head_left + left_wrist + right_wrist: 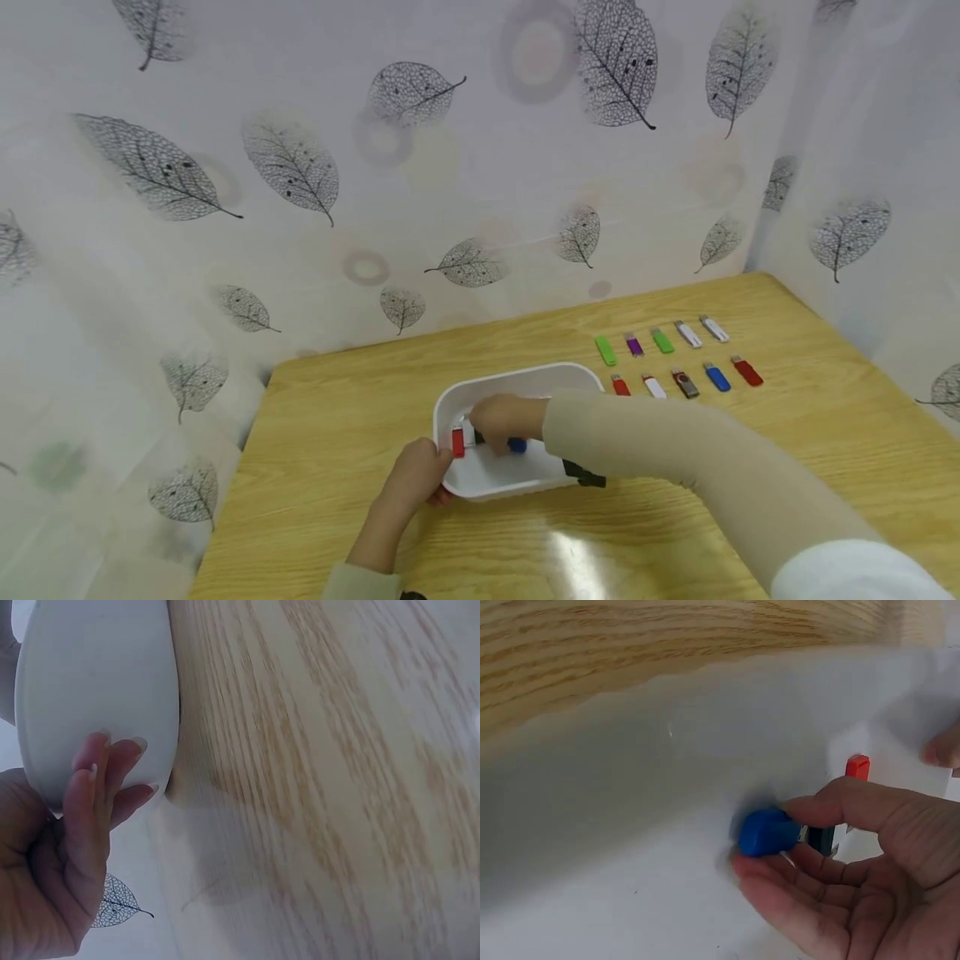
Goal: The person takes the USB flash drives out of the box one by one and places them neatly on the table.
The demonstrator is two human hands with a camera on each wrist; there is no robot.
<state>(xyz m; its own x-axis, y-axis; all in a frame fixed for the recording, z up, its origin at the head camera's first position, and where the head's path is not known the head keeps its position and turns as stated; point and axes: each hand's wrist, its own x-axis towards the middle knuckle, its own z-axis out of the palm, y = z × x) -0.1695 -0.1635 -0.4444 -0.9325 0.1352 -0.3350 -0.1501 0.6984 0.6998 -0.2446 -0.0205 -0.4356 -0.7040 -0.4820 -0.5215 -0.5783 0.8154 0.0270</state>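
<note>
A white plastic tray [525, 475] sits on the wooden table, a few USB sticks inside it. My left hand [412, 477] holds its left end, thumb over the rim and fingers against the outer wall [97, 682]. Reaching into the tray, my right hand [501, 419] pinches a blue USB stick [766, 832] between thumb and fingers; its metal plug points toward the palm. A red USB stick [457, 442] lies at the tray's left end. Between it and the blue one is a dark USB stick [821, 838], partly hidden by the right hand.
Two rows of USB sticks lie on the table right of the tray, among them a green one [606, 351], a purple one [634, 345], a white one [715, 328] and a dark red one [747, 372]. A leaf-patterned curtain [465, 167] hangs behind the table.
</note>
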